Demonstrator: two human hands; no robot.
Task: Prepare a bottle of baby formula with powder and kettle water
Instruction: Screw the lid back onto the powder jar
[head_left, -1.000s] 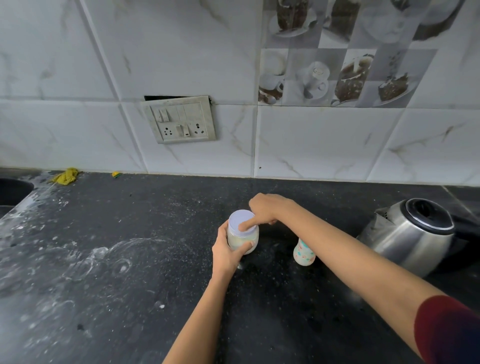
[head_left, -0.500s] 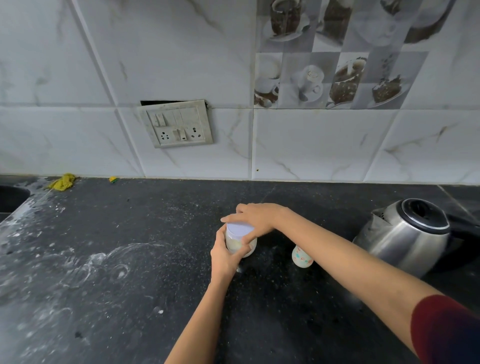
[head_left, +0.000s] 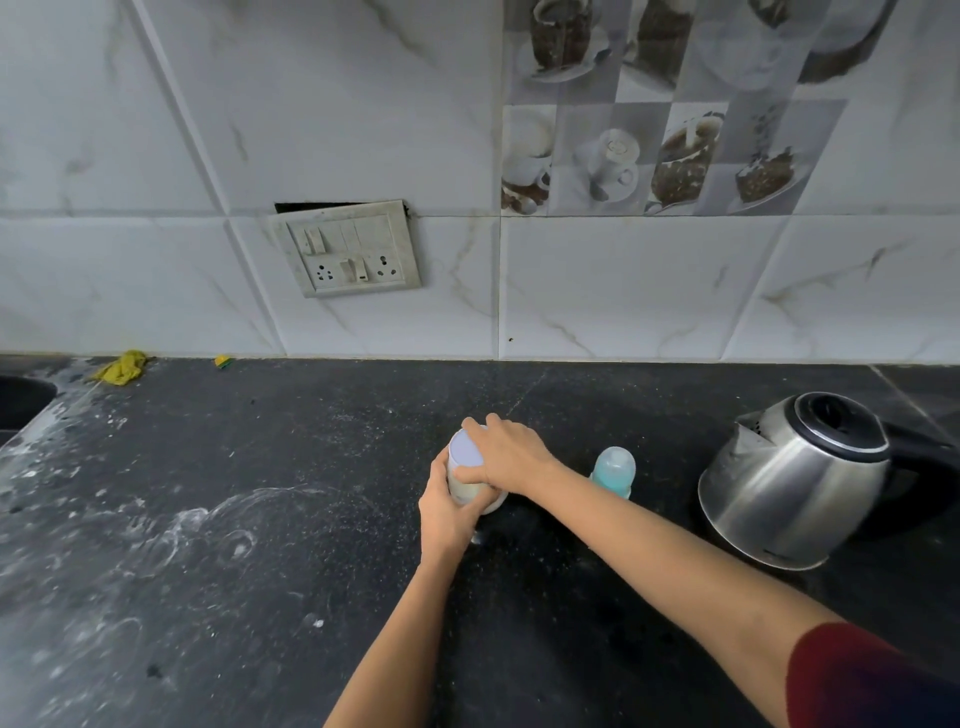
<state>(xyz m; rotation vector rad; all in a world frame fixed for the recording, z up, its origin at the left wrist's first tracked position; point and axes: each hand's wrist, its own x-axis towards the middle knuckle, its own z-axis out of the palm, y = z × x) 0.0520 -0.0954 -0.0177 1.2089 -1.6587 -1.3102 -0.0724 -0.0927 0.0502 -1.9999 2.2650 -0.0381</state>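
Observation:
A small jar of pale formula powder (head_left: 464, 486) with a lilac lid (head_left: 465, 451) stands on the black counter (head_left: 311, 493). My left hand (head_left: 445, 512) wraps around the jar's body from the near side. My right hand (head_left: 506, 457) lies over the lid, fingers curled around its rim. Just right of my right wrist stands a small baby bottle (head_left: 614, 470) with a teal cap. A steel electric kettle (head_left: 795, 480) with a black lid and handle sits farther right.
White powder smears cover the counter's left half. A sink edge (head_left: 21, 400) shows at far left, with a yellow cloth (head_left: 122, 368) by the wall. A switch and socket plate (head_left: 350, 249) hangs crooked on the tiled wall.
My right hand went from touching the lid with fingertips to gripping over its rim. The baby bottle's teal cap has come into view beside my wrist.

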